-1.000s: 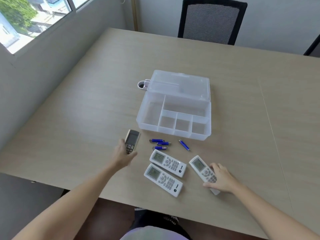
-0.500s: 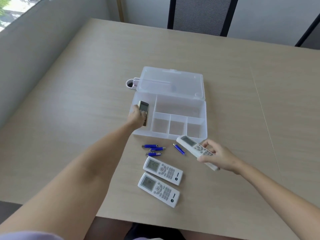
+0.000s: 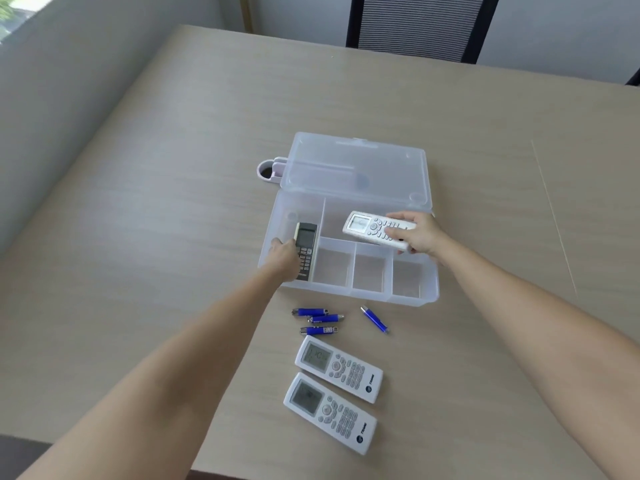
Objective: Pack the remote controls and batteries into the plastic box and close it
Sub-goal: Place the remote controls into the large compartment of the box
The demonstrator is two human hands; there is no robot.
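So far each hand (image 3: pixel 282 252) (image 3: pixel 420 233) gripped one remote (image 3: pixel 306 249) (image 3: pixel 375 229) inside the plastic box (image 3: pixel 415 299); two white remotes (image 3: pixel 338 372) and four batteries (image 3: pixel 320 318) remained outside, lid (image 3: pixel 356 168) open.

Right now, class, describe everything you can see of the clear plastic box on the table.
The plastic box is translucent, whitish and rectangular, resting on the wooden table. Its hinged lid lies open, tilted away. Dividers make one tall left compartment, one wide rear compartment and three small empty front ones. The left hand lowers a grey remote into the left compartment; the right hand holds a white remote over the rear one.
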